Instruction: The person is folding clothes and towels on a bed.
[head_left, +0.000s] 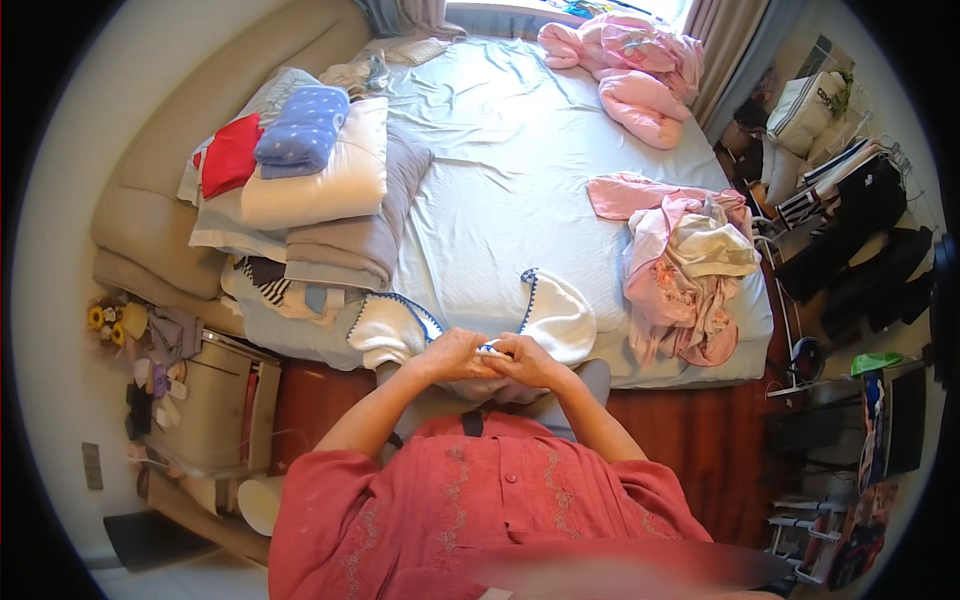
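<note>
A white cloth with blue stitched edging (561, 319) lies partly on the near edge of the bed and partly across my lap. My left hand (454, 355) grips its stitched border near the middle. Close beside it, my right hand (528, 361) pinches the same border between thumb and fingers. The two hands almost touch, and a short bit of blue edging shows between them. One side of the cloth spreads out to the left of my hands, and a curled corner stands up on the right. Fingers hide the exact spot being held.
A bed with a pale blue sheet (495, 195) stretches ahead. On its left are a folded grey quilt (352, 240), white pillow (322, 187), blue dotted blanket (300, 131) and red cloth (229, 157). Pink clothes (675, 285) and a pink quilt (645, 105) lie right. A clothes rack (784, 315) stands beyond.
</note>
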